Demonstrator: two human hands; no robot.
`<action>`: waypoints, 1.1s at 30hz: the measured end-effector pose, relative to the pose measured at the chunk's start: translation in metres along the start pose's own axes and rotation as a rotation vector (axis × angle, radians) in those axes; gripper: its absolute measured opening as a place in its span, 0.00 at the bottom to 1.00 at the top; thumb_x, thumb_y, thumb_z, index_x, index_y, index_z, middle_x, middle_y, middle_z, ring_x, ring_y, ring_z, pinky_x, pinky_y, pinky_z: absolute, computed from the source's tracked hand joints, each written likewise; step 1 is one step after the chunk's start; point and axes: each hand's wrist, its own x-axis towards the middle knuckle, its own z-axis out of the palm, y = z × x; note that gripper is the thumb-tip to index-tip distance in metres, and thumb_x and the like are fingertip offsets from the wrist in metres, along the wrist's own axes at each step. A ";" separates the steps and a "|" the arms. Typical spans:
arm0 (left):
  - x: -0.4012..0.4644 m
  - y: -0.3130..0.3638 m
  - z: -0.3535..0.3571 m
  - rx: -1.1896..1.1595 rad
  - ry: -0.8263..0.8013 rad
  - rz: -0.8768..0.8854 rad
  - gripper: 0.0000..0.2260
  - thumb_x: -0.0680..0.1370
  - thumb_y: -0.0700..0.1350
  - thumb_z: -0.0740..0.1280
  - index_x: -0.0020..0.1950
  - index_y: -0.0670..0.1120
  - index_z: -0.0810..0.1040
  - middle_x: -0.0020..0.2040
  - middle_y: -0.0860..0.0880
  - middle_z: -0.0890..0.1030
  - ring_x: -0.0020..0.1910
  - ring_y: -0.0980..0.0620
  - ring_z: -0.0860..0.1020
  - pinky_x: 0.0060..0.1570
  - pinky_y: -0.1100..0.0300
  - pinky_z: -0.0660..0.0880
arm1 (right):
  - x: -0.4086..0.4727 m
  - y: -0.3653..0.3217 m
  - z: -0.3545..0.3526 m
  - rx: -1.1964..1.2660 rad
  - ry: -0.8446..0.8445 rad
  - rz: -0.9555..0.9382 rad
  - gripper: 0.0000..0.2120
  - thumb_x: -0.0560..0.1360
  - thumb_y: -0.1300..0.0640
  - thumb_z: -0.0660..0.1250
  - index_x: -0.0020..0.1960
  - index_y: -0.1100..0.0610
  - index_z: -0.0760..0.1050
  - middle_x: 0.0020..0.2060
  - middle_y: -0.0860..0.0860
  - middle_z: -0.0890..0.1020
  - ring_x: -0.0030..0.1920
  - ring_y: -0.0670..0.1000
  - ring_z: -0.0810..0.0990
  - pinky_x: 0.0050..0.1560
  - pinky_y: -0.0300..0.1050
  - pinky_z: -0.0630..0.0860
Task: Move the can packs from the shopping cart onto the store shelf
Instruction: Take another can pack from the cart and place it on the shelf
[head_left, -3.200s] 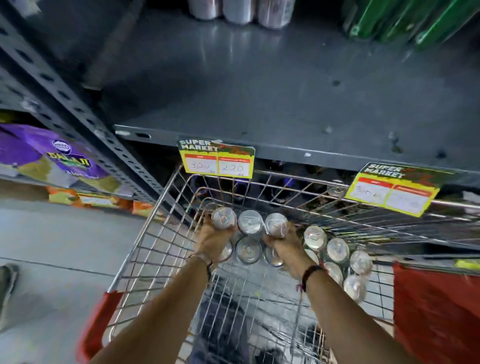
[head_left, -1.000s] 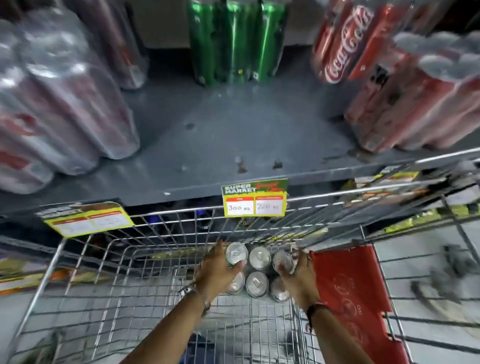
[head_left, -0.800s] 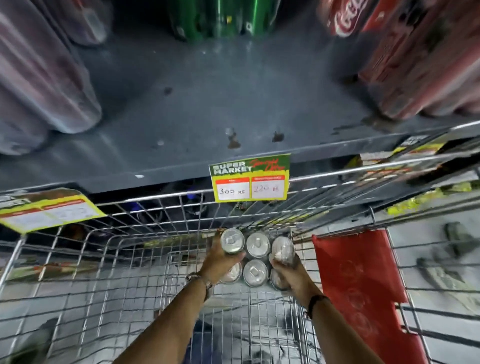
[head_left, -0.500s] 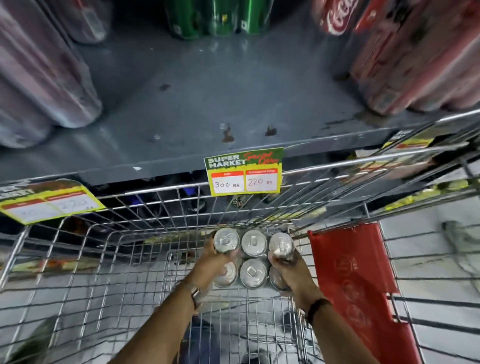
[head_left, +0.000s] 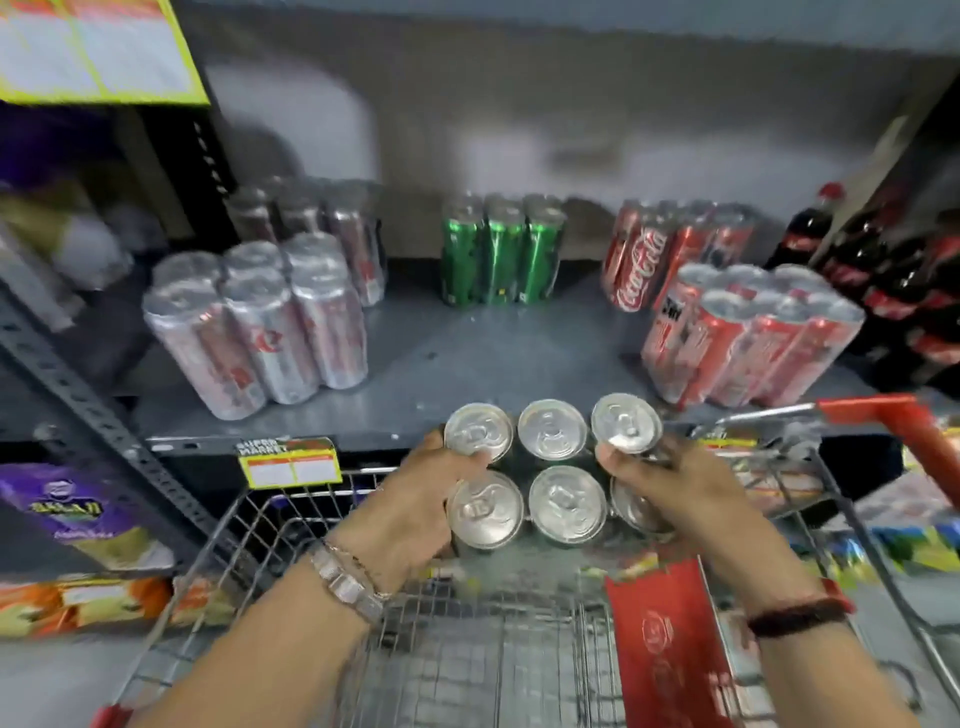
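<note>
Both hands grip one six-pack of cans (head_left: 550, 467), held upright above the shopping cart (head_left: 467, 649) at the front edge of the shelf (head_left: 493, 364). The left hand (head_left: 415, 514) clamps its left side, thumb on a can top; the right hand (head_left: 675, 493) clamps the right side. Beyond the hands, green cans (head_left: 498, 254) stand at the shelf's back. Silver packs (head_left: 260, 322) sit beyond the left hand, red packs (head_left: 748, 332) beyond the right hand. A price tag (head_left: 291, 462) hangs just left of the left hand.

Left hand (head_left: 415, 499): fingers curled, gripping the can pack (head_left: 553, 467), arm extended forward.
Right hand (head_left: 670, 488): gripping its right side.
</note>
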 end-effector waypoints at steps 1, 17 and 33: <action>-0.004 0.017 0.003 -0.023 -0.024 0.017 0.06 0.76 0.36 0.60 0.43 0.44 0.73 0.26 0.49 0.76 0.23 0.54 0.75 0.19 0.68 0.70 | 0.002 -0.014 -0.010 -0.009 0.000 -0.037 0.22 0.69 0.46 0.68 0.57 0.59 0.77 0.56 0.61 0.81 0.59 0.60 0.77 0.60 0.53 0.73; 0.089 0.140 -0.020 -0.388 0.068 -0.018 0.30 0.74 0.65 0.52 0.50 0.40 0.75 0.45 0.38 0.80 0.41 0.41 0.77 0.37 0.47 0.73 | 0.166 -0.126 0.001 0.124 -0.224 0.010 0.25 0.68 0.47 0.70 0.60 0.58 0.72 0.53 0.54 0.75 0.53 0.56 0.72 0.35 0.56 0.78; 0.113 0.004 -0.050 0.710 0.366 0.451 0.33 0.64 0.49 0.76 0.63 0.51 0.64 0.56 0.54 0.68 0.58 0.59 0.68 0.54 0.72 0.65 | 0.188 -0.002 0.071 0.233 -0.158 -0.254 0.36 0.58 0.61 0.79 0.61 0.55 0.67 0.57 0.50 0.78 0.59 0.50 0.76 0.63 0.49 0.72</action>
